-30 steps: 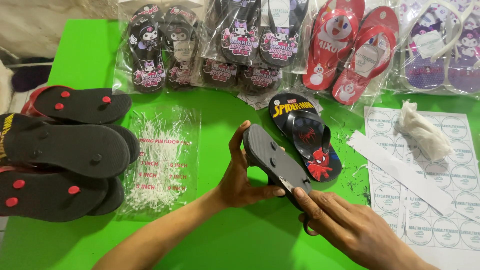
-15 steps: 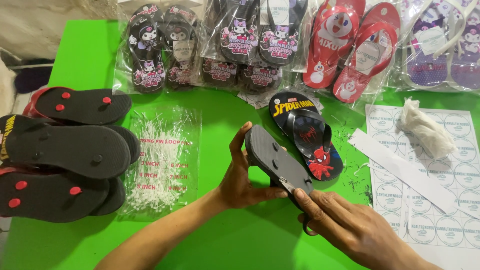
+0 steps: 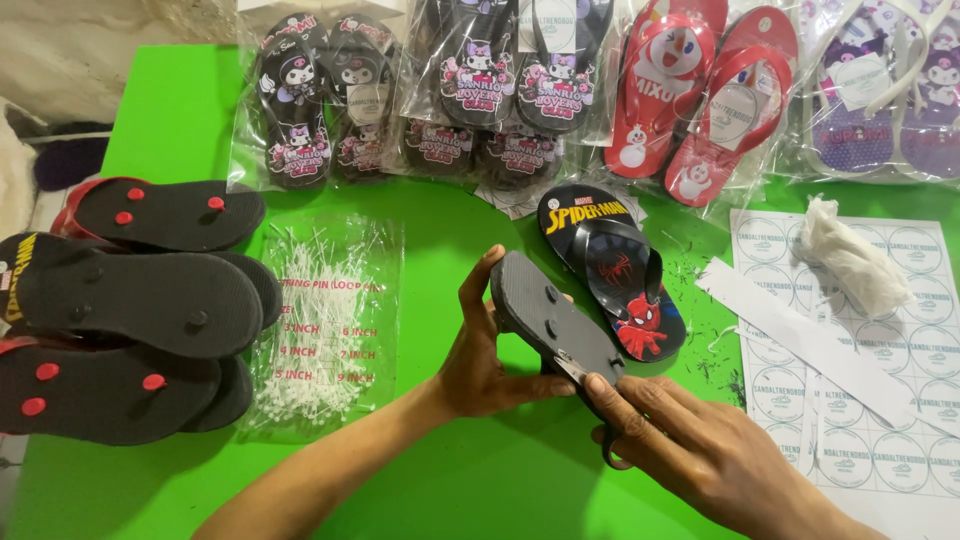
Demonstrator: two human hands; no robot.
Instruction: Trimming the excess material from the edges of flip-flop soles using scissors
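Two hands work on an upturned black flip-flop above a green table.

Nearest, the right hand is closed around small scissors, its forefinger laid along them and the blade tips touching the sole of the black flip-flop. The left hand grips that flip-flop from beneath, thumb up along its edge, holding it tilted with the sole upward just above the green table. Just beyond lies a black cartoon-print flip-flop, strap up. To the left sit a clear bag of white plastic loop pins and a stack of black soles with red plugs; to the right, round-sticker sheets with a crumpled white wad. Farthest, bagged pairs of flip-flops line the table's back edge.
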